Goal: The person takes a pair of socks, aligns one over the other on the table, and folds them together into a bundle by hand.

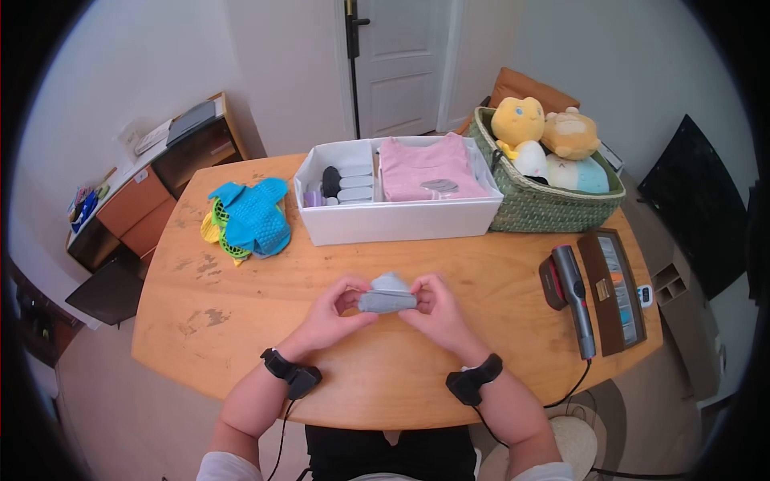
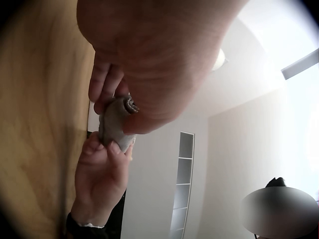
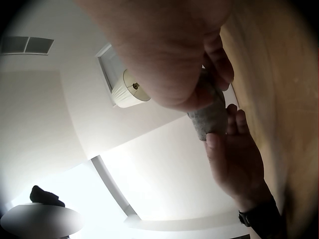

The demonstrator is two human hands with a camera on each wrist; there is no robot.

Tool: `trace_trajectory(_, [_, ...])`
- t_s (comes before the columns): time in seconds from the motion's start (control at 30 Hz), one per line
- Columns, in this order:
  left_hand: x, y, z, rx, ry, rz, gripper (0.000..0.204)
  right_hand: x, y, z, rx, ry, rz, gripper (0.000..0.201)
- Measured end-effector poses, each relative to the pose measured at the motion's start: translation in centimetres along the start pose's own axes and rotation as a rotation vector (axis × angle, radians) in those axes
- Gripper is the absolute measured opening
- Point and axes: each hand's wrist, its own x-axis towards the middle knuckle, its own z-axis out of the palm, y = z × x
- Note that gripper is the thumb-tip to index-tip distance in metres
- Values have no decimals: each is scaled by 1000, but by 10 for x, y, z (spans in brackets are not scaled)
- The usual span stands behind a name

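Between both hands is a rolled grey sock [image 1: 387,294], a compact bundle raised over the near middle of the wooden table [image 1: 265,321]. My left hand [image 1: 341,309] pinches its left end between thumb and fingers. At the right end, my right hand [image 1: 435,310] grips it the same way. A spiral of folded layers shows at one end of the sock [image 2: 115,119] in the left wrist view. From the right wrist, the sock [image 3: 207,119] appears partly covered by the nearer hand.
Ahead stands a white divided box [image 1: 401,224] with rolled grey items and a folded pink garment [image 1: 429,168]. A green woven basket [image 1: 553,204] of plush toys is beside it. Blue textured cloth [image 1: 257,216] lies left; a corded grey styling tool [image 1: 573,301] and brown case [image 1: 601,293] lie right.
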Motion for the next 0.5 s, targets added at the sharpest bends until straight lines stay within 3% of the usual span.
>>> trace_trajectory(0.03, [1,2,2,-41,52,-97,38,-1,-3,0,-14,16,1,36])
trace_trajectory(0.1, [4,-6,-11,-53,249,-74,25,-2,-12,5,22,55,98,38])
trace_trajectory(0.23, [21,-4,-44,-10,675,-191,25,3,4,0,-134,41,30,37])
trace_trajectory(0.27, [27,-8,-54,-17,658,-182,25,2,3,-1,-147,56,22,37])
trace_trajectory(0.33, [38,-15,-67,-87,1036,134,27,2,-1,-2,-121,61,44,31])
trace_trajectory(0.47, [25,-11,-69,-38,928,181,25,5,1,-3,-157,103,0,31])
trace_trajectory(0.5, [26,-24,-71,-10,774,197,23,5,2,-5,-178,143,17,31])
